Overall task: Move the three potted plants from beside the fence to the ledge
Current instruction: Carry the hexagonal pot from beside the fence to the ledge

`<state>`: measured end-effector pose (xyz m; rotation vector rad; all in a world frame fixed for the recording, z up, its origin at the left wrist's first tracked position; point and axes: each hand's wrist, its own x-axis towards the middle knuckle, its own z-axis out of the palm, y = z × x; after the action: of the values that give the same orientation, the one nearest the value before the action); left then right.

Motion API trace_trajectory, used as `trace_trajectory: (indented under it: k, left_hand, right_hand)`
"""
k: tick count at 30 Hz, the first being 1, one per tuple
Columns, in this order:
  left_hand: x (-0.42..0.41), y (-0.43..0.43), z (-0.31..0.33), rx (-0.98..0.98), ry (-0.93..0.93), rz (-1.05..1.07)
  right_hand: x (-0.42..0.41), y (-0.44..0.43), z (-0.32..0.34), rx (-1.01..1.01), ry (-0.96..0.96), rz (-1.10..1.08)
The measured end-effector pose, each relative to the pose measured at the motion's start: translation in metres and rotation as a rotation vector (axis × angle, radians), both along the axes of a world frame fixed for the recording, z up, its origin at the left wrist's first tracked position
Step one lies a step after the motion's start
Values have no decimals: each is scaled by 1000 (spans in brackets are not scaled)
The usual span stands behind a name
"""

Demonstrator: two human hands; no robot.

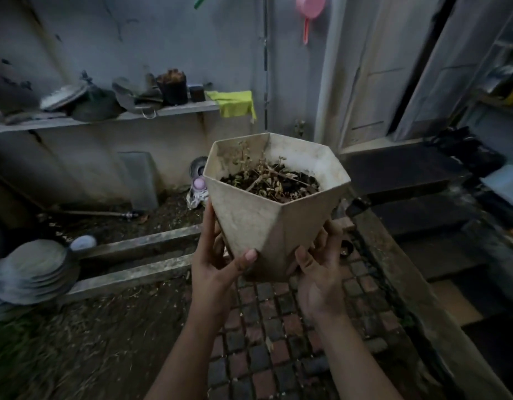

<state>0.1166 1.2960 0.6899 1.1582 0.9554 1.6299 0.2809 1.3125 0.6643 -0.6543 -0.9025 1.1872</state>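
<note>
Cream hexagonal pot, fingers of left hand and right hand gripping its base

Pot between both hands, shelf behind.
The pot sits between the left hand and right hand above the paving; behind it the wall shelf carries a small planter, with a cloth on its right end.

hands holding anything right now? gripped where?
Yes: both hands hold a cream faceted hexagonal plant pot with dry stems. The left hand and right hand grip its tapered lower part, on opposite sides near the base.
</note>
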Motion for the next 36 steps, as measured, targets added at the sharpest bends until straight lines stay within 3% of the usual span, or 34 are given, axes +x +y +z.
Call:
trace_trajectory:
  k: [5, 10, 20, 25, 30, 36]
  left_hand:
    - [-3, 111, -81, -148, 35, -17]
    - [-11, 212, -194, -213, 71, -52]
    - [-11, 341, -542, -243, 113, -68]
    - [7, 365, -686, -219, 112, -67]
    - [23, 386, -780, -186, 112, -58]
    - [36, 409, -822, -124, 186, -65]
  right_hand:
    - [5, 110, -77, -87, -53, 19]
    - [-8, 201, -198, -101, -50, 10]
    - [-9, 316, -548, -105, -41, -70]
    - [12, 342, -682, -93, -73, -87]
    - [25, 364, -778, -115, -48, -149]
    - [44, 396, -813, -81, -64, -130]
